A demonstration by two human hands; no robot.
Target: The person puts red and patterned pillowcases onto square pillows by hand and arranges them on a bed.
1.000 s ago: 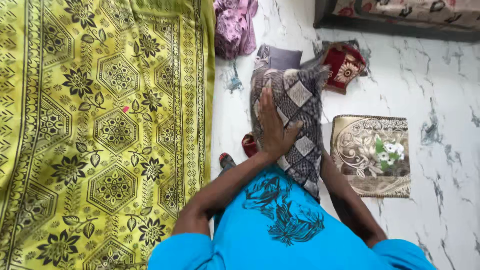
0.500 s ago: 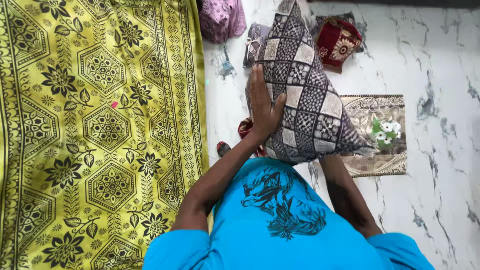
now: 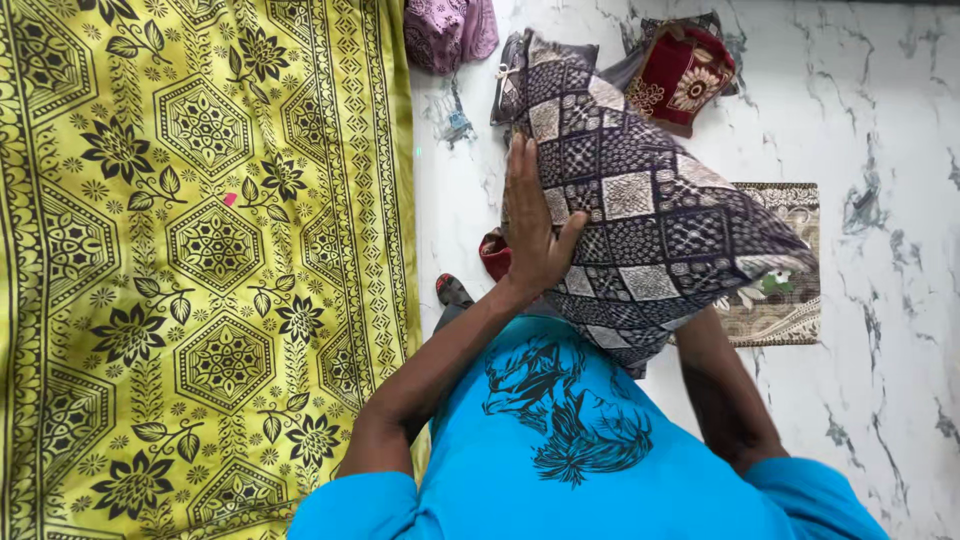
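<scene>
I hold a dark pillow [image 3: 640, 220] with a grey and brown diamond patchwork cover in front of my chest. My left hand [image 3: 530, 225] lies flat against its left side, fingers pointing away from me. My right hand is hidden under the pillow; only the right forearm [image 3: 720, 390] shows, running up beneath it. The pillow is tilted, its far end toward the top of the view and one corner spread to the right.
A yellow-green floral bedsheet [image 3: 200, 260] covers the left. On the white marble floor [image 3: 880, 120] lie a beige flowered cushion cover [image 3: 785, 300], a red cushion cover [image 3: 685, 80], a pink cloth [image 3: 445, 30] and a small red item [image 3: 493, 255].
The pillow has turned and fanned out to the right, now covering more of the beige cushion cover. My left hand stays pressed on its left side.
</scene>
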